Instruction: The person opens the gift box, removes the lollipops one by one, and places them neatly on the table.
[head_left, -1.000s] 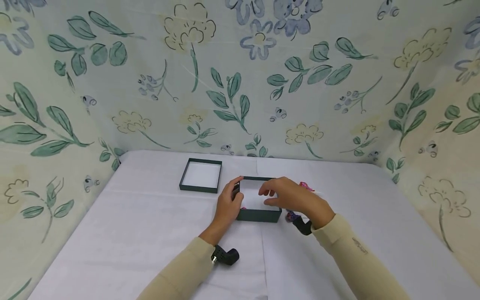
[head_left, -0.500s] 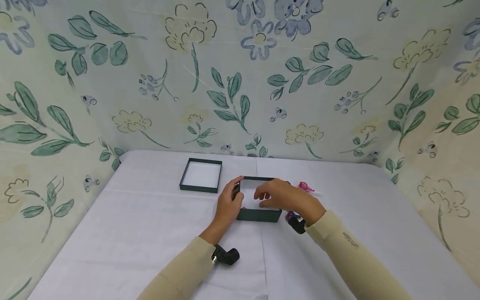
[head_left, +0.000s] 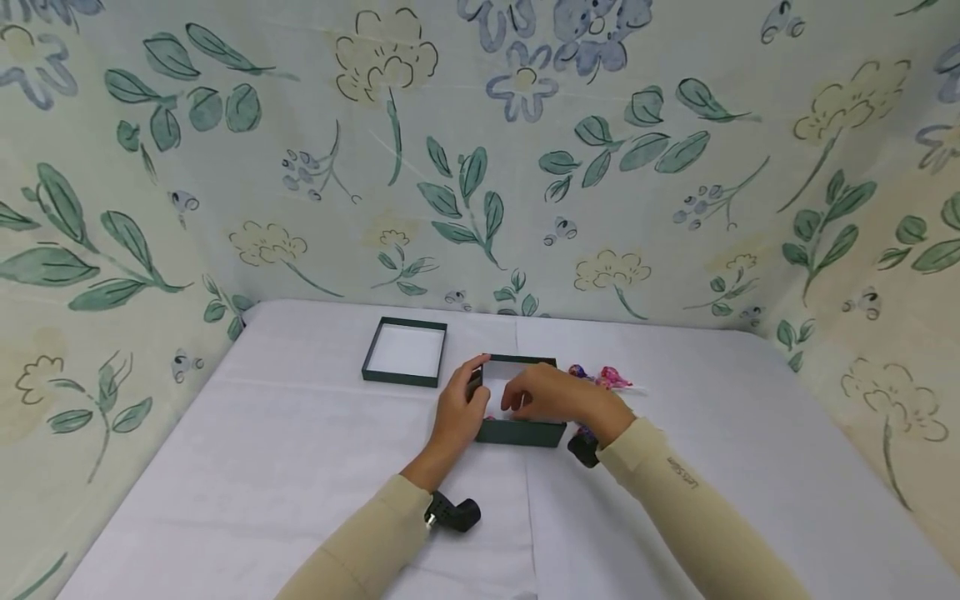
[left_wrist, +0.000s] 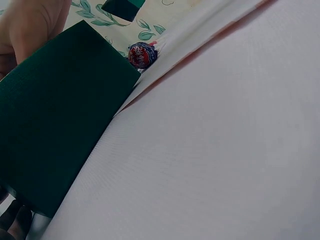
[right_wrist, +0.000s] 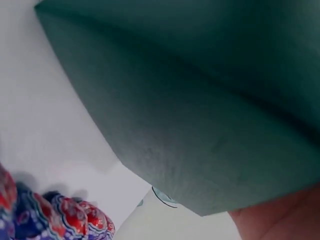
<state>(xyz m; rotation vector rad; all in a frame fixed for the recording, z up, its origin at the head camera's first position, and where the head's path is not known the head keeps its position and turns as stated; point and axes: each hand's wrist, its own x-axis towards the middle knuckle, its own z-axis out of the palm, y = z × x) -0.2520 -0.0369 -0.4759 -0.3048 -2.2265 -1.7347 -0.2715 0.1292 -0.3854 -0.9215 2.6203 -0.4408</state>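
Observation:
A dark green box (head_left: 521, 432) with a white inside stands open-topped on the table. My left hand (head_left: 454, 408) grips its left wall, thumb on the inner side. My right hand (head_left: 551, 393) reaches down into the box with bent fingers; I cannot tell whether its fingertips hold anything. A small bit of pink shows low inside the box near the left thumb. Right of the box lie several wrapped lollipops, among them a pink one (head_left: 611, 377); red and blue wrappers (right_wrist: 95, 220) appear in the right wrist view. One wrapped lollipop (left_wrist: 142, 55) shows beyond the box in the left wrist view.
The shallow box lid (head_left: 401, 381), green-edged and white inside, lies behind and left of the box. A white cloth covers the table (head_left: 300, 467). Flower-patterned fabric (head_left: 480, 167) hangs behind and at both sides.
My right hand has moved left and lower into the box, its fingers more bent. More of the lollipops right of the box now show. The left hand stays on the box wall.

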